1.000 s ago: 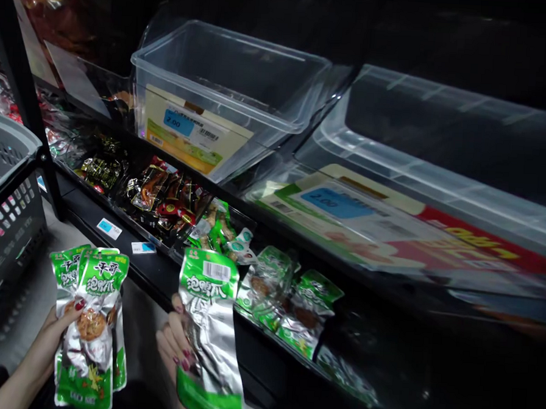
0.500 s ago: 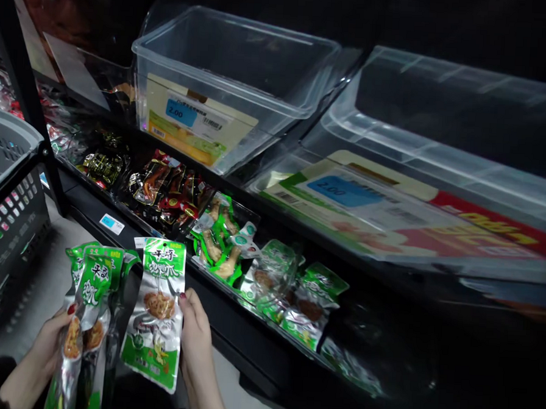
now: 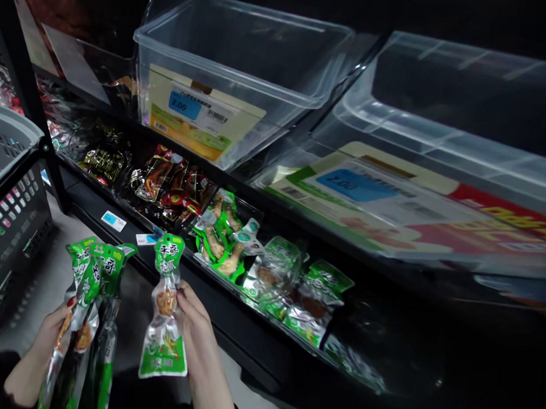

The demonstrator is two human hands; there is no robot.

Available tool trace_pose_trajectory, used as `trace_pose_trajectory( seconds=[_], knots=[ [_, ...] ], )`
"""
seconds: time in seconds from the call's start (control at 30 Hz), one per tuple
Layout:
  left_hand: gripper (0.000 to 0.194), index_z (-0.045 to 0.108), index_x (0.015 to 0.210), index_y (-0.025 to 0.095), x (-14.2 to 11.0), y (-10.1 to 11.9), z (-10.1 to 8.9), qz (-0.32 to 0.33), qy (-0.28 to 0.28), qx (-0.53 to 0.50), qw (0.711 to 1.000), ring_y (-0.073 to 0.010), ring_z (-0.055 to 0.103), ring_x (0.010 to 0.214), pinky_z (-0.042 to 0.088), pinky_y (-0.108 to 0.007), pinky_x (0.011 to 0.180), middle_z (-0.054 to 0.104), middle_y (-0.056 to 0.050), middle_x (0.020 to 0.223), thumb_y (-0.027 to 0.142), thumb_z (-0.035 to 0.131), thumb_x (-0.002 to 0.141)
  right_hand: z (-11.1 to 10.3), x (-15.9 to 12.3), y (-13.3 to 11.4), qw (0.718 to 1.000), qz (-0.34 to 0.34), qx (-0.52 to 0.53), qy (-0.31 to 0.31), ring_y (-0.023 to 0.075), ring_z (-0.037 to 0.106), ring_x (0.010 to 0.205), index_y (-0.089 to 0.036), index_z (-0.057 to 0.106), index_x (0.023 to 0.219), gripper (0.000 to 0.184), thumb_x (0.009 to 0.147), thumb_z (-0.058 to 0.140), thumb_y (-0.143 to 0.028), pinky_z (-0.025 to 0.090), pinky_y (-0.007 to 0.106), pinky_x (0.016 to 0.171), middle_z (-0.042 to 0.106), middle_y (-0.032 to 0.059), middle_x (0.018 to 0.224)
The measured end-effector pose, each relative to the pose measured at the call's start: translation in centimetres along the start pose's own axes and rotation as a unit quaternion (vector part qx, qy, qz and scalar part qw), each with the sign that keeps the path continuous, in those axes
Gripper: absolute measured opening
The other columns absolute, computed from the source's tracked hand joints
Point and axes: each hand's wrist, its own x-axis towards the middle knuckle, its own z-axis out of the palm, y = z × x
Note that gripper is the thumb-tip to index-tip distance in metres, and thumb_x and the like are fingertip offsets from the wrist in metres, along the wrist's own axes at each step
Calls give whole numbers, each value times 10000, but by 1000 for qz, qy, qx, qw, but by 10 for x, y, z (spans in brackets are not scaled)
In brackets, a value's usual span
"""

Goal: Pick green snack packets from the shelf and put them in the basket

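Observation:
My left hand (image 3: pixel 48 339) grips a bunch of green and silver snack packets (image 3: pixel 91 305), held upright at the lower left. My right hand (image 3: pixel 193 325) is closed on a single green snack packet (image 3: pixel 165 309) of the same kind, held upright just right of the bunch. Both hands are in front of a low black shelf (image 3: pixel 230 324). On that shelf, right of my hands, lie more green packets (image 3: pixel 291 285).
Two clear plastic bins (image 3: pixel 225 74) with price cards stand tilted on the upper shelf. Dark red and black snack packs (image 3: pixel 168 187) fill the lower shelf's left part. A grey slotted basket (image 3: pixel 7 203) stands at the far left. Pale floor shows below.
My right hand has turned its packet from face-on to nearly edge-on and brought it nearer the left bunch. The left hand's packets have tilted and lowered slightly.

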Motion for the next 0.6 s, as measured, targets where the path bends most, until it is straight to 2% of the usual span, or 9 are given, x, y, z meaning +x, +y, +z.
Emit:
trace_pose_trajectory(
  seconds=[0.1, 0.17, 0.23, 0.33, 0.4, 0.5, 0.6],
  knots=[
    [83, 661, 604, 156, 5, 2, -3, -23, -1, 7, 1000, -133, 454, 263, 445, -250, 381, 472, 41, 286, 130, 606, 661, 3, -3, 1, 996, 39, 61, -53, 75, 425, 425, -195, 589, 750, 206, 572, 692, -200, 316, 211, 416, 595, -16, 656],
    [177, 611, 487, 157, 4, 4, 0, -39, 4, 2, 999, -124, 461, 276, 417, -227, 356, 498, 23, 298, 88, 594, 649, 5, -6, 1, 988, 63, 102, -96, 41, 305, 386, -200, 581, 661, 118, 589, 674, -187, 256, 195, 377, 547, -33, 627],
    [256, 560, 403, 153, 1, 5, 7, -38, 17, -22, 999, -106, 464, 286, 386, -196, 335, 518, 13, 313, 40, 571, 633, 7, -9, 3, 982, 73, 122, -120, 29, 253, 381, -203, 578, 648, 88, 623, 662, -204, 250, 185, 374, 525, -40, 629],
    [267, 571, 390, 136, -8, 6, 17, -34, 24, -48, 998, -95, 448, 272, 346, -179, 306, 513, 9, 313, 8, 532, 622, 11, -10, 13, 982, 97, 125, -100, 28, 295, 380, -205, 570, 661, 137, 680, 659, -308, 282, 169, 388, 527, -46, 599],
    [264, 578, 394, 128, -14, 7, 22, -40, 31, -45, 998, -97, 438, 260, 339, -181, 300, 508, 7, 305, 4, 523, 621, 15, -11, 23, 975, 136, 146, -98, 43, 355, 397, -200, 561, 633, 275, 702, 631, -457, 322, 174, 405, 512, -44, 556],
    [269, 552, 368, 124, -24, 11, 31, -32, 36, -37, 998, -95, 452, 278, 355, -173, 325, 513, 12, 303, -22, 556, 595, 20, -13, 34, 956, 169, 202, -129, 78, 429, 445, -202, 560, 581, 480, 625, 581, -680, 407, 212, 462, 486, -41, 517],
    [291, 536, 331, 121, -34, 19, 41, -29, 37, -20, 999, -90, 453, 285, 352, -167, 340, 502, 19, 288, -47, 587, 564, 19, -14, 39, 955, 166, 203, -136, 132, 523, 534, -219, 615, 632, 568, 534, 553, -775, 481, 273, 555, 563, -18, 557]
  ],
)
